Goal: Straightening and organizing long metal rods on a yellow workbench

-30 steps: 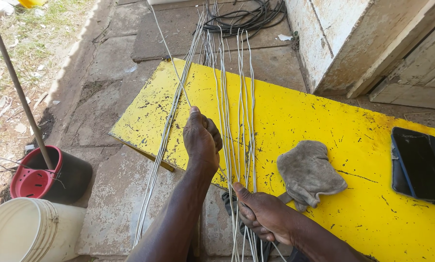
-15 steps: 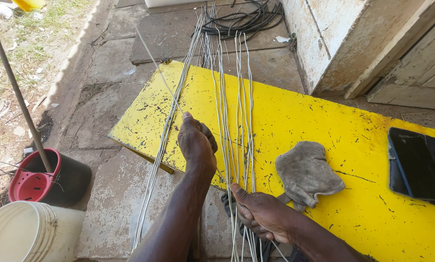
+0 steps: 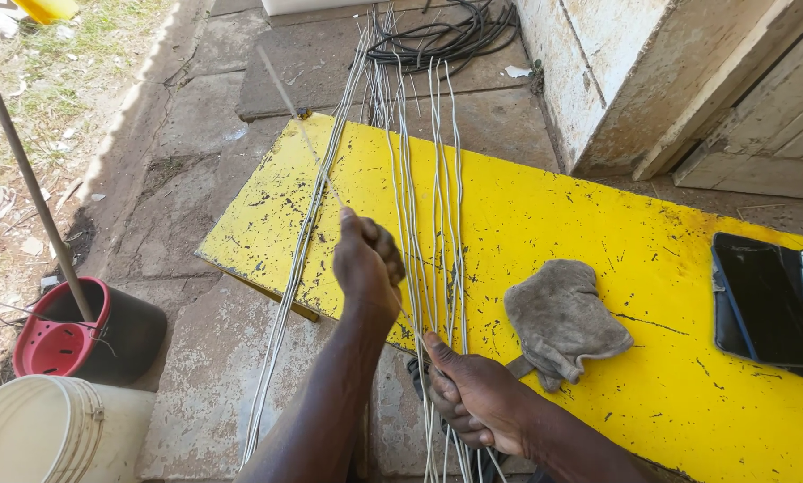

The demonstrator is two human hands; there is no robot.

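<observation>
My left hand (image 3: 368,261) is closed in a pinch on one thin grey wire (image 3: 296,116), lifted clear of the rest and running up and away from the knuckles toward the coil of dark cable (image 3: 455,31) on the ground. My right hand (image 3: 473,398), nearer my body and just to the right, is clenched around the near ends of the wire bundle (image 3: 424,188), which lies flat between the two hands and stretches far ahead across the yellow board (image 3: 544,197).

What I worry about: the raised strand crosses close over the second bunch of wires (image 3: 303,250) just left of my left hand — if it snags there, I judge a pull could drag neighbours out of line or kink the strand. The right fist holds many ends at once, so one could slip free.

Just right of the right hand sits a grey rag (image 3: 562,322), and far right two dark phones (image 3: 768,300) near the board's edge — a whipping wire end could reach them. Far left stand a red-lined dark bucket (image 3: 79,335) and a white bucket (image 3: 48,434).
</observation>
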